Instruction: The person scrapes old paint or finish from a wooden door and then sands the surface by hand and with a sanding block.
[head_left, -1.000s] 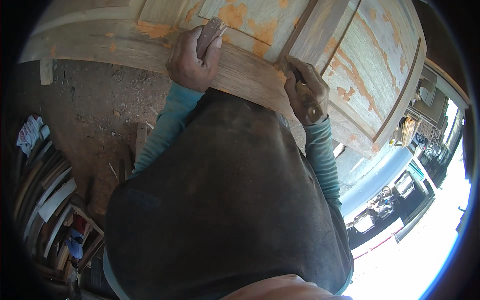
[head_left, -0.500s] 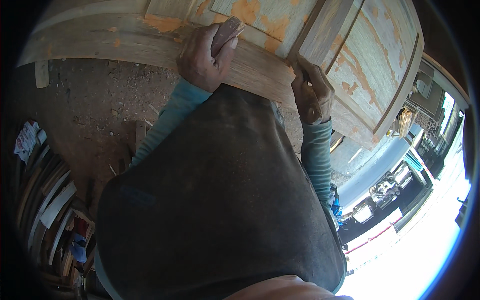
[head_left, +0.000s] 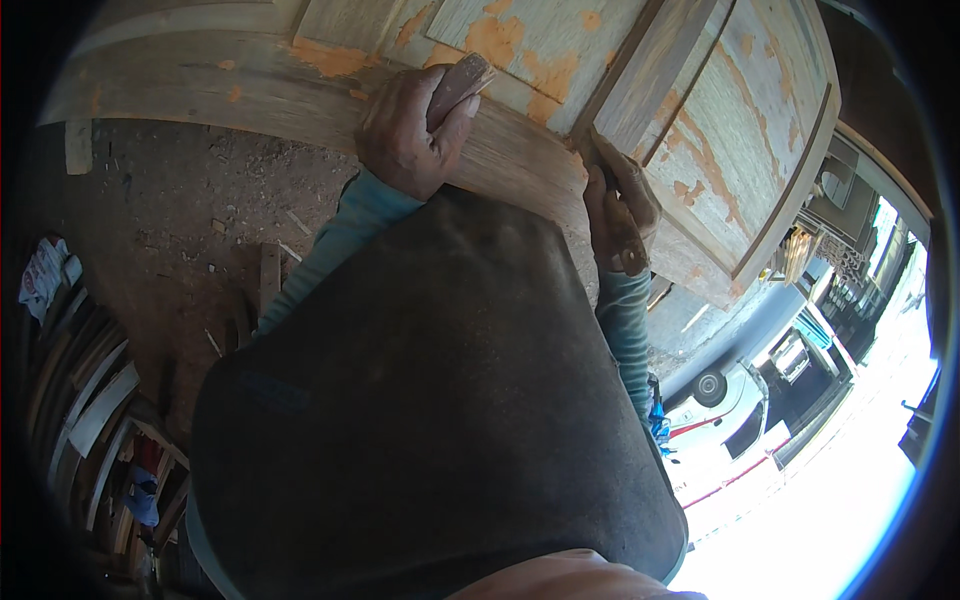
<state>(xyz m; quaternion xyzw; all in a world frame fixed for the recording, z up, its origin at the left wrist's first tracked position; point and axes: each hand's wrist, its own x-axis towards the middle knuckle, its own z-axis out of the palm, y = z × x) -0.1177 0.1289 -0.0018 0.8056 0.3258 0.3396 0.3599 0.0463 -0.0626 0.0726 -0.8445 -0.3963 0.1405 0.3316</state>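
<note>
A large pale wooden panelled piece (head_left: pixel 350 110), blotched with orange filler, spans the top of the view. At its near rail my left hand (head_left: pixel 410 135) is closed around a small reddish-brown block (head_left: pixel 460 88), whose end sticks out above the fingers. My right hand (head_left: pixel 622 210) is at the corner where an upright wooden strip (head_left: pixel 632 95) meets the lower rail. Its fingers are curled together against the wood, and what they hold, if anything, is hidden.
My dark apron (head_left: pixel 440 400) fills the middle. Stacked curved wood pieces (head_left: pixel 95 400) lie at lower left, with a white plastic bag (head_left: pixel 45 278) on them. Bare ground with debris (head_left: pixel 200 200) lies beneath the panel. To the right, a white vehicle (head_left: pixel 715 410) stands on a bright street.
The whole view has shifted slightly, so the panel and both hands sit a little lower. The grips look the same. A white vehicle has come into sight on the street at right.
</note>
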